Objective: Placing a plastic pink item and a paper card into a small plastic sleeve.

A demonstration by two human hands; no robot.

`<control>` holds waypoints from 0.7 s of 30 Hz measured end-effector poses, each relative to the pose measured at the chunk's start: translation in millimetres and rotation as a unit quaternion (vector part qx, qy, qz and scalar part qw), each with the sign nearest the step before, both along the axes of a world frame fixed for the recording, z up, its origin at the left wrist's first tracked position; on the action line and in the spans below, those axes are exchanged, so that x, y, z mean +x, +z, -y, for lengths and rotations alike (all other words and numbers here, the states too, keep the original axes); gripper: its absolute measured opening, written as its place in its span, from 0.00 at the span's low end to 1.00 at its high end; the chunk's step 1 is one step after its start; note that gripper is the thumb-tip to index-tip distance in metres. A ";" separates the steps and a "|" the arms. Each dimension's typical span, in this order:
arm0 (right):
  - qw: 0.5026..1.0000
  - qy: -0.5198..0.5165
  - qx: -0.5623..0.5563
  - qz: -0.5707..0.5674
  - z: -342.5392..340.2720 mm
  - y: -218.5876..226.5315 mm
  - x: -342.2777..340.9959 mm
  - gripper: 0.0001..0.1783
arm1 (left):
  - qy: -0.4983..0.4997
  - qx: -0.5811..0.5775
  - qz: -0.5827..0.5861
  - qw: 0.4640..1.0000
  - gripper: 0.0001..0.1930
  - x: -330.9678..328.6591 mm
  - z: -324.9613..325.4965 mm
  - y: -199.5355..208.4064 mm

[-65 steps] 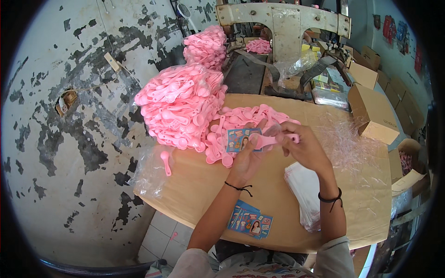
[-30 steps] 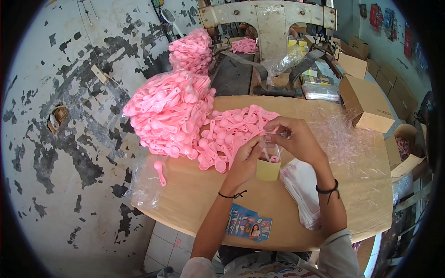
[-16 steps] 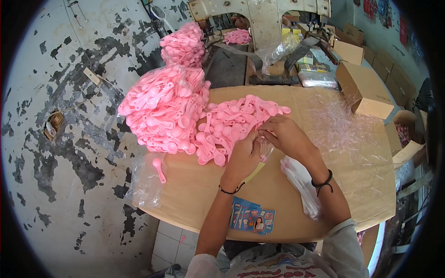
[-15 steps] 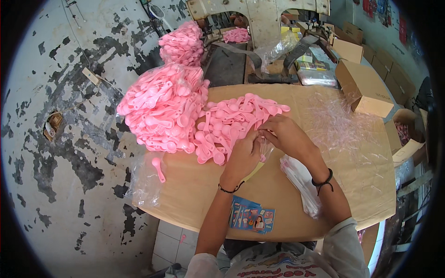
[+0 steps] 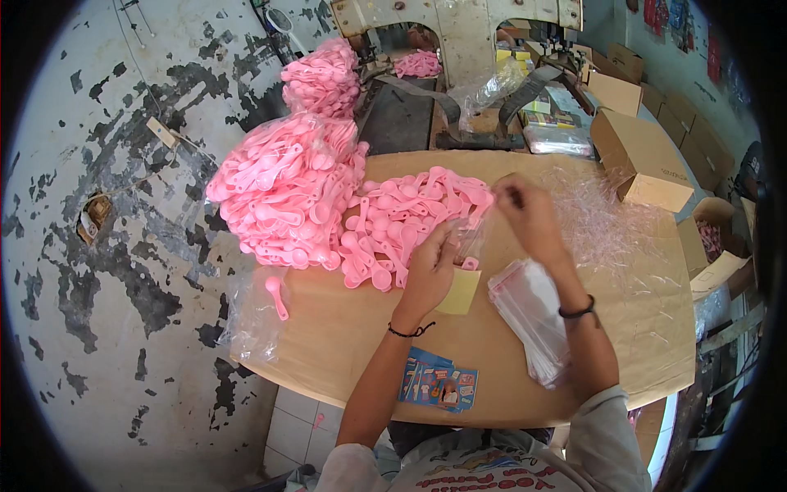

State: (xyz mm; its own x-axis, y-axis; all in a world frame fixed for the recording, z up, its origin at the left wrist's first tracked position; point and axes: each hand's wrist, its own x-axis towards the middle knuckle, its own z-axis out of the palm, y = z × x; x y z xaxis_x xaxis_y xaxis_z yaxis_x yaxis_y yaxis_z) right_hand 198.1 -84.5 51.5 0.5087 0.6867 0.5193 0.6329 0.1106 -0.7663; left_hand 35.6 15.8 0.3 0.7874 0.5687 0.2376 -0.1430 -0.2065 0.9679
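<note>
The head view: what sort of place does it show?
Probably a small packing workshop: loose pink scoops and stacked clear plastic sleeves lie on the table, with cardboard boxes at the right.

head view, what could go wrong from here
The clear bag seems held by the left hand alone, so it might slip, along with the pink scoop and yellow card. The blue cards lie near the front edge of the table and could be brushed off.
</note>
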 end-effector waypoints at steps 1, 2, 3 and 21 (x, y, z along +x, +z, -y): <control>0.999 0.010 0.009 -0.033 9.7 11.3 12.0 0.06 | 0.003 -0.090 0.047 0.995 0.17 1.3 0.6 2.1; 0.996 0.054 -0.024 -0.059 25.8 33.3 15.8 0.06 | 0.004 -0.092 0.051 0.994 0.17 0.0 -3.6 3.5; 0.989 0.102 -0.059 -0.085 41.3 52.8 19.9 0.06 | -0.017 -0.116 0.060 0.991 0.18 -4.9 -10.5 5.4; 0.952 0.237 -0.195 -0.025 32.0 19.4 17.4 0.18 | -0.081 -0.251 0.044 0.964 0.22 -6.2 -11.2 9.7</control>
